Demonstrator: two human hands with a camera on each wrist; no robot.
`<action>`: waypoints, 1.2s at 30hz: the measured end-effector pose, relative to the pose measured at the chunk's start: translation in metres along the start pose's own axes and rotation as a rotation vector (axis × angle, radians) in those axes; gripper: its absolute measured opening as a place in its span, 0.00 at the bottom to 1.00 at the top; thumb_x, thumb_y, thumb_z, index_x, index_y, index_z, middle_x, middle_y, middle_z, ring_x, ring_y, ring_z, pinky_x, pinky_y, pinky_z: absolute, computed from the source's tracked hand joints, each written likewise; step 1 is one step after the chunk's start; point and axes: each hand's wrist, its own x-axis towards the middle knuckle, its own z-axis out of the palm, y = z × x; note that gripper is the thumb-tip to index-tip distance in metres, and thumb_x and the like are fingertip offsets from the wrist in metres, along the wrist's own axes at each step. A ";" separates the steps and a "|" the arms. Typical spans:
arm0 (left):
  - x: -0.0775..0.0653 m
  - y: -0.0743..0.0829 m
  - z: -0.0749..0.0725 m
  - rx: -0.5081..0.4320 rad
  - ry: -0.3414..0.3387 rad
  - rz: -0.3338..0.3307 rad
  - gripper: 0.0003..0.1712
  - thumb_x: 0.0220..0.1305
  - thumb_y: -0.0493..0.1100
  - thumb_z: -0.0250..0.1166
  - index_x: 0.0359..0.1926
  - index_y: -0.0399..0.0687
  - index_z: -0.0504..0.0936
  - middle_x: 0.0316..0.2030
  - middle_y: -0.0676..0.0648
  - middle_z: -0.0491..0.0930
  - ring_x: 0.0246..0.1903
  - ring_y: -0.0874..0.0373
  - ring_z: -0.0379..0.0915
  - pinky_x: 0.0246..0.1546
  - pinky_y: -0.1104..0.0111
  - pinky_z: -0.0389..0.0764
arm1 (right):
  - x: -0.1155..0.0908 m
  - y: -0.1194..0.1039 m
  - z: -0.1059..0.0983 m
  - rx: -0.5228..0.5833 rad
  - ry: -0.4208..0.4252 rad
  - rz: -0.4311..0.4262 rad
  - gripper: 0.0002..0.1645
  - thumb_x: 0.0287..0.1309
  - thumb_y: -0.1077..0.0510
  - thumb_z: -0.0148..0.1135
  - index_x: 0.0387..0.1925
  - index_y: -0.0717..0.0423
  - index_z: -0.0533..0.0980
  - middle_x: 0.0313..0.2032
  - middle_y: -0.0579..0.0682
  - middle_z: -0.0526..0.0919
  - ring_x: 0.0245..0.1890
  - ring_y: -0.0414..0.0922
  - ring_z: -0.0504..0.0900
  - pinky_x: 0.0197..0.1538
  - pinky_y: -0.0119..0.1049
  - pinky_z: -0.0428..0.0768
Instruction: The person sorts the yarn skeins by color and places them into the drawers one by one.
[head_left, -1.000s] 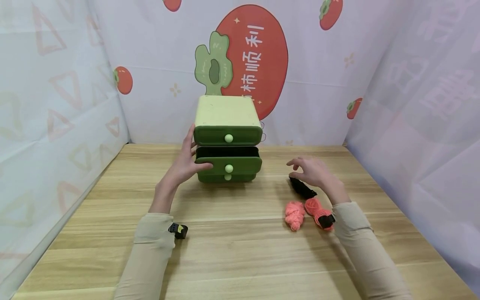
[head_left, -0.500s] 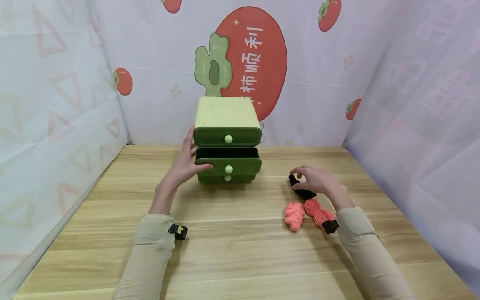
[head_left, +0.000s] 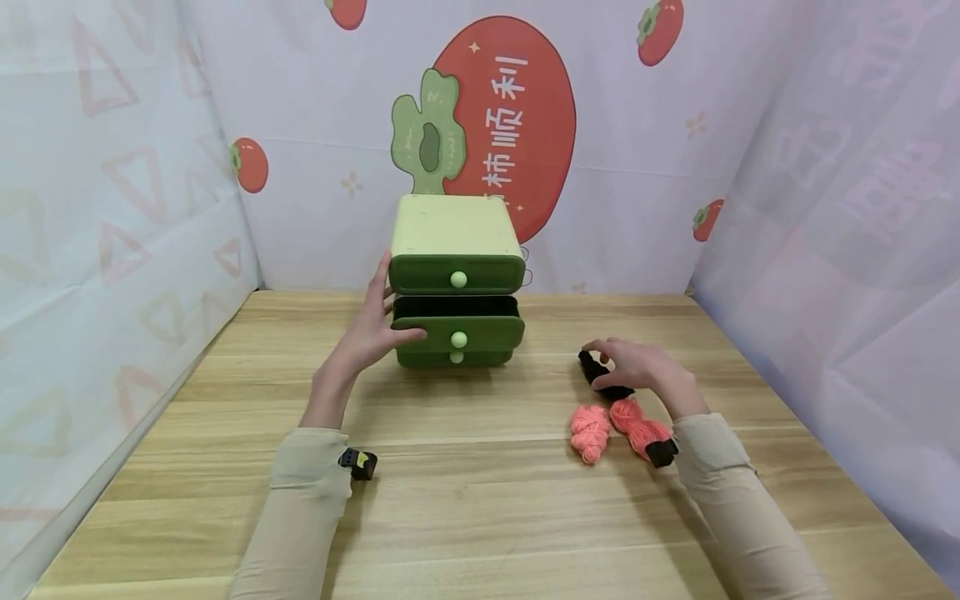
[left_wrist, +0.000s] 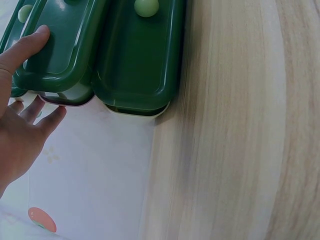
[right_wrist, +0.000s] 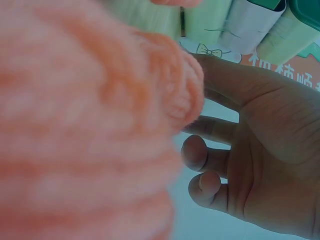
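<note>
A cream and green drawer cabinet (head_left: 456,227) stands at the back, its middle drawer (head_left: 472,332) pulled partly out. My left hand (head_left: 369,329) holds the cabinet's left side, thumb across the middle drawer's front and fingers along the side wall, as the left wrist view shows. My right hand (head_left: 637,367) is low over a black yarn bundle (head_left: 592,367), with bent fingers and thumb apart on either side of it. Closer to me lie a coral yarn skein (head_left: 590,433) and a second coral skein (head_left: 637,427), under the right wrist. Coral yarn (right_wrist: 90,130) hides the fingertips in the right wrist view.
A wooden tabletop (head_left: 465,517) carries everything. White cloth with persimmon prints (head_left: 517,125) encloses the back and both sides, close behind the cabinet. The top drawer (head_left: 420,273) is closed. Round pale knobs (head_left: 458,339) stick out from the drawer fronts.
My right hand has come down and towards me over the black yarn, its thumb now overlapping the bundle. The left hand and the cabinet have stayed in place.
</note>
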 end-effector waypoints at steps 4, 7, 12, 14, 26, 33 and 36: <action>0.001 -0.002 0.001 -0.008 -0.002 -0.002 0.73 0.54 0.34 0.75 0.78 0.66 0.26 0.79 0.44 0.33 0.76 0.39 0.43 0.74 0.43 0.55 | 0.001 0.002 0.004 0.017 -0.029 -0.011 0.41 0.60 0.49 0.68 0.71 0.53 0.65 0.55 0.61 0.80 0.55 0.58 0.79 0.52 0.57 0.79; 0.001 -0.002 0.001 -0.009 -0.002 0.001 0.73 0.54 0.34 0.75 0.79 0.65 0.26 0.79 0.44 0.33 0.77 0.39 0.43 0.74 0.43 0.55 | 0.001 0.004 0.006 0.045 -0.048 -0.030 0.40 0.61 0.53 0.68 0.71 0.55 0.65 0.56 0.63 0.79 0.56 0.59 0.79 0.53 0.57 0.80; 0.002 0.000 0.002 -0.009 -0.006 -0.001 0.73 0.53 0.33 0.75 0.79 0.62 0.26 0.79 0.43 0.33 0.76 0.39 0.43 0.74 0.44 0.56 | 0.000 0.006 0.011 0.070 -0.052 -0.016 0.39 0.61 0.56 0.68 0.71 0.54 0.65 0.56 0.63 0.79 0.56 0.59 0.79 0.53 0.56 0.80; 0.002 0.000 0.002 -0.011 -0.007 -0.001 0.73 0.53 0.32 0.75 0.79 0.62 0.26 0.79 0.43 0.33 0.76 0.39 0.43 0.74 0.44 0.56 | 0.000 0.006 0.012 0.063 -0.042 -0.010 0.38 0.62 0.54 0.67 0.71 0.53 0.66 0.54 0.62 0.80 0.54 0.57 0.80 0.52 0.55 0.80; 0.001 -0.001 0.000 -0.002 0.001 0.001 0.73 0.54 0.34 0.75 0.79 0.63 0.26 0.79 0.44 0.33 0.76 0.40 0.43 0.75 0.44 0.52 | 0.004 0.013 0.015 0.120 0.018 -0.054 0.36 0.61 0.46 0.67 0.68 0.51 0.70 0.49 0.57 0.82 0.42 0.47 0.81 0.43 0.46 0.80; 0.001 0.000 0.000 -0.010 0.002 -0.001 0.73 0.54 0.34 0.75 0.79 0.62 0.27 0.79 0.44 0.33 0.76 0.40 0.43 0.75 0.44 0.53 | 0.002 0.016 0.016 0.176 0.051 -0.061 0.35 0.61 0.46 0.67 0.67 0.49 0.71 0.47 0.56 0.83 0.41 0.46 0.81 0.43 0.45 0.80; 0.001 0.000 0.001 -0.007 0.002 -0.001 0.73 0.54 0.34 0.75 0.79 0.61 0.26 0.79 0.44 0.33 0.76 0.39 0.43 0.75 0.43 0.53 | 0.001 0.014 0.012 0.199 0.085 -0.070 0.35 0.61 0.46 0.67 0.68 0.50 0.71 0.47 0.56 0.83 0.38 0.45 0.80 0.40 0.43 0.79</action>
